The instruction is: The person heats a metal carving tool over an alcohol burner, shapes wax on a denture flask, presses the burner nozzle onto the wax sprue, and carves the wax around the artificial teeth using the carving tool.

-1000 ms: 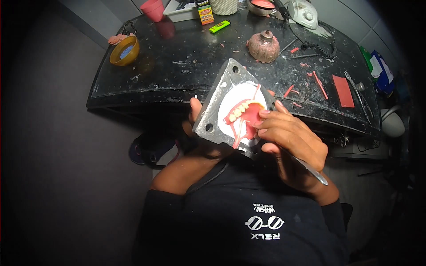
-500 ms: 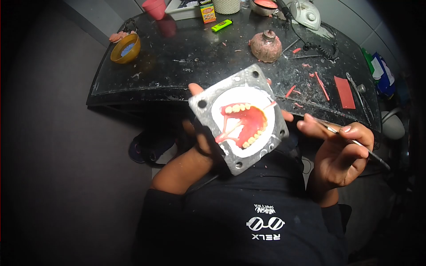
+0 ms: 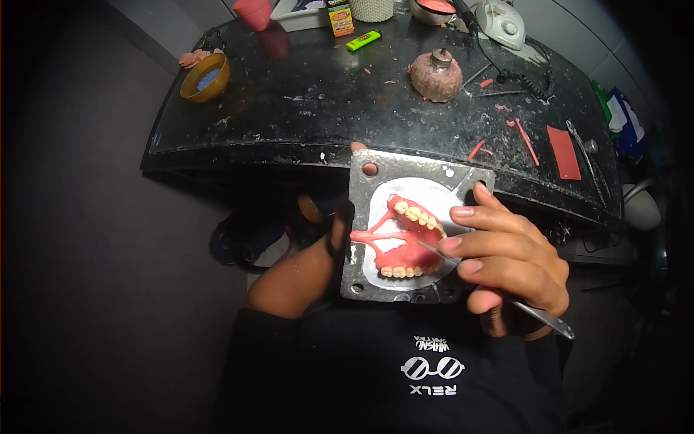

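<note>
2 hands are at work in front of a dark shirt, just off the near edge of a black worktop. The left hand grips a square metal plate from its left side and from behind; most of this hand is hidden, with a fingertip showing at the top edge. The plate faces up toward the camera, with holes at its corners and white plaster filling its middle. On the plaster sits a pink denture with 2 rows of cream teeth, and pink strips run from it to meet at the plate's left edge.

The right hand is closed around a thin metal tool, its fingers bent over the plate's right side. The tool's tip is at the pink middle of the denture, between the rows; whether it presses in, I cannot tell.

On the worktop, a round pink-smeared burner stands beyond the plate. To its right lie a pink stick and a flat pink sheet; to its left, a green lighter lies near a small box. A brown bowl stands near the far left edge.
</note>
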`<state>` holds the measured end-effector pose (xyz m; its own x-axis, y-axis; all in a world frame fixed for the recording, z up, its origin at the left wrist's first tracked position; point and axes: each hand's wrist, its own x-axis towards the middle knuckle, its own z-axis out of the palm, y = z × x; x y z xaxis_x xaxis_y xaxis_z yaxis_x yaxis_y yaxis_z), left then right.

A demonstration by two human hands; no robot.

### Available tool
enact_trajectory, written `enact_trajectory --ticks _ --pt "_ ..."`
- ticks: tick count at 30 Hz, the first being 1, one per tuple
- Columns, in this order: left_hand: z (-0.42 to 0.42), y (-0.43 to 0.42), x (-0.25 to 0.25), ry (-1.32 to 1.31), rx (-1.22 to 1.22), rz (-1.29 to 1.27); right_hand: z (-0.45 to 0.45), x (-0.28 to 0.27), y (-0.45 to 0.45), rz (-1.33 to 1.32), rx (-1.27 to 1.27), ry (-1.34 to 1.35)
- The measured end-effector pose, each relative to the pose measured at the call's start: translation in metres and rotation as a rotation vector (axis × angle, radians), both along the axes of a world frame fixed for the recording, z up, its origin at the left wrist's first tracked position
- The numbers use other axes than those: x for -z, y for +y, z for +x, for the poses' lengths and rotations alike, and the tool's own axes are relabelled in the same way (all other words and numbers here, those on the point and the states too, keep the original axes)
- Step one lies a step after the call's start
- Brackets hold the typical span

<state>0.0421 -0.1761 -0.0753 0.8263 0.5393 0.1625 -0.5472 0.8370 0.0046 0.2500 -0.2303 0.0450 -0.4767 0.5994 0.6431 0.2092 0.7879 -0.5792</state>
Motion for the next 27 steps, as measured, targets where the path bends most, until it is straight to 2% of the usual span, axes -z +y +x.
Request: enact_trajectory --ticks 5,7,8,10,11,12,17,20,21,23,27 --pt "0.0 0.0 0.006 -0.103 0.021 -0.06 -0.006 -0.001 -0.003 -0.018 0.028 -0.062" --pt "0.0 0.0 0.007 0.159 -0.099 0.066 -0.007 0.005 -0.001 0.033 0.029 -0.119" --pt "-0.001 -0.001 0.005 0.159 -0.099 0.066 -0.007 0.003 0.001 0.033 0.029 -0.119" --pt "0.0 -0.005 -0.018 0.401 -0.168 -0.046 -0.008 0.0 0.004 0.093 0.046 -0.218" --pt "0.001 -0.006 -0.023 0.437 -0.154 -0.057 -0.012 0.005 0.003 0.107 0.102 -0.19" --pt "0.002 -0.006 -0.021 0.437 -0.154 -0.057 -0.013 0.004 0.003 0.106 0.102 -0.19" --pt "0.001 -0.001 0.007 0.077 0.04 0.001 -0.016 0.005 0.005 0.072 0.132 -0.187" --pt "0.0 -0.001 0.013 0.214 -0.01 0.051 -0.016 0.003 0.005 0.062 0.122 -0.19" --pt "0.0 -0.001 0.013 0.215 -0.01 0.051 -0.016 0.003 0.006 0.065 0.119 -0.192" --pt "0.001 0.001 0.014 0.046 0.058 0.003 -0.016 0.005 0.006 0.077 0.122 -0.193" --pt "0.0 0.002 0.029 0.155 0.011 0.021 -0.017 0.009 0.007 0.111 0.13 -0.182"
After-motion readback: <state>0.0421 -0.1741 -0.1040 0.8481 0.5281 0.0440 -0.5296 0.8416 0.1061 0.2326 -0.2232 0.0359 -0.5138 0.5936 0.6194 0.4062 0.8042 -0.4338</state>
